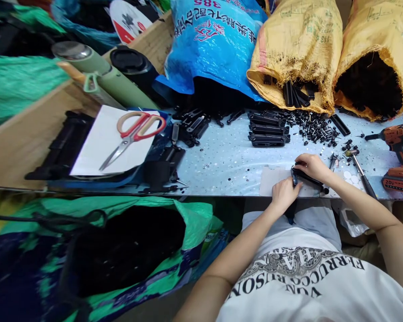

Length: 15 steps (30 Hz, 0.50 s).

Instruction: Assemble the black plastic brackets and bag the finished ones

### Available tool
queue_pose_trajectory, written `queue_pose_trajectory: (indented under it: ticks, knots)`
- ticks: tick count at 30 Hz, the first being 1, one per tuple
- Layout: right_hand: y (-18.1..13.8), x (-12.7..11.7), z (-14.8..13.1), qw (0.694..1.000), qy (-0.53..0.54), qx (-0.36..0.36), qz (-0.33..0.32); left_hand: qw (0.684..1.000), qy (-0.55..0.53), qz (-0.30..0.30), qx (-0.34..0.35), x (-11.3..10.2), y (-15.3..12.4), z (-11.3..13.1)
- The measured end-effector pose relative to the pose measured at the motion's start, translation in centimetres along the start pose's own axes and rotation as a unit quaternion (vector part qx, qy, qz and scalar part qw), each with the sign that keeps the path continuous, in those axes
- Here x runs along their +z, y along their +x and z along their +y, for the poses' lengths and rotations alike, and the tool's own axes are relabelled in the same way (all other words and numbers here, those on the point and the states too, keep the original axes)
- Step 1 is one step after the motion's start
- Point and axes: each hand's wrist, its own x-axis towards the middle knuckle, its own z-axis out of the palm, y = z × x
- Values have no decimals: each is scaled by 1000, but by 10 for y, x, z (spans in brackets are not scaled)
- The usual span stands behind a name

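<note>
Both of my hands are together at the table's front edge, over a pale sheet [268,181]. My left hand [285,193] pinches a small black plastic piece [294,176], held on end. From above, my right hand [313,166] closes its fingers on a long black plastic bar [309,179] that slants toward the edge. The two black parts meet between my fingertips; whether they are joined is hidden. A neat stack of similar black bars [268,129] lies farther back, beside a heap of small screws and black caps [314,127].
On the right are a hammer [364,176] and an orange cordless drill [398,152]. Red-handled scissors [132,136] rest on white paper at left. Blue [215,49] and yellow sacks [298,40] line the back. A green sack [195,219] gapes open below the table.
</note>
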Motion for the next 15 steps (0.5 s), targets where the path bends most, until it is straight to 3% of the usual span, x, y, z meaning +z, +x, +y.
queue_pose_trajectory:
  ticks: [5, 12, 15]
  knots:
    - [0, -6, -2, 996, -79, -18, -33, 1000, 5, -12, -4, 0, 0, 0]
    - [13, -9, -13, 968, -190, -63, -150, 1000, 12, -2, 4, 1, 1, -1]
    - [5, -6, -8, 972, -171, -94, -129, 1000, 6, 5, 16, 3, 0, -3]
